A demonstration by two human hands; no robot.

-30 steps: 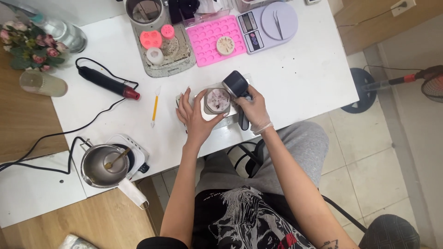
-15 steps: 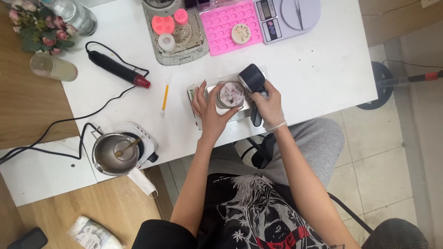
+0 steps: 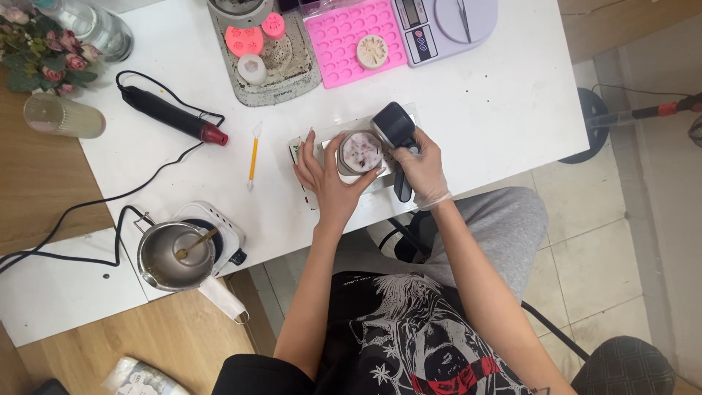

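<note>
While your view has drifted a little since half a second ago, so the white surface [image 3: 475,95] sits slightly differently in the picture, your hands have hardly changed their hold. Your left hand [image 3: 329,179] stays cupped, fingers spread, around the near side of the small round glass jar with a pale pinkish filling [image 3: 360,151], touching its rim. Your gloved right hand [image 3: 420,170] keeps its closed grip on the black handheld heat tool [image 3: 395,132], whose wide round head sits just beside the jar, at its right edge. The jar rests on a pale flat tray [image 3: 311,139] near the front edge of the surface, as before.

The lower handle of the tool is mostly hidden inside your fist. Your palm covers part of the tray, and whether the tool's head touches the jar cannot be told. What flecks the jar's filling is too small to make out. At the top edge, the pink silicone mould [image 3: 344,44] and the grey kitchen scale [image 3: 446,22] are cut off.
</note>
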